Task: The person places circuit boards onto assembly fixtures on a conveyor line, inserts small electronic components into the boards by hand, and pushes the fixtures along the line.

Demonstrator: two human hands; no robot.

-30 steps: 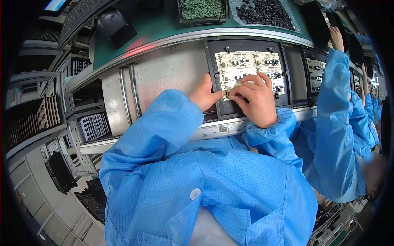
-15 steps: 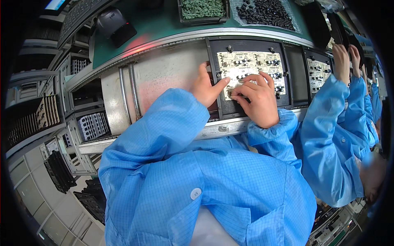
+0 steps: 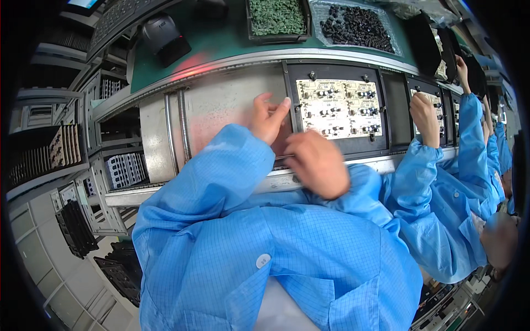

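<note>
A cream circuit board panel, fitted with several small black and white parts, lies in a black frame on the conveyor. Just left of this frame hovers my left hand, its thumb stretched out apart from the loosely bent fingers, nothing visible in it. My right hand is over the near rail by the frame's lower left corner, off the board. Motion smears its fingers, so whether they hold anything cannot be made out.
Beyond the far rail, a black bin of green parts and a clear bag of black parts rest on the green bench. A black scanner casts red light. At right, a co-worker's hand is over another framed board.
My right hand has left the board, moving left and toward me. My left hand has drawn back leftward off the frame's edge. The co-worker's hands have separated, one coming nearer.
</note>
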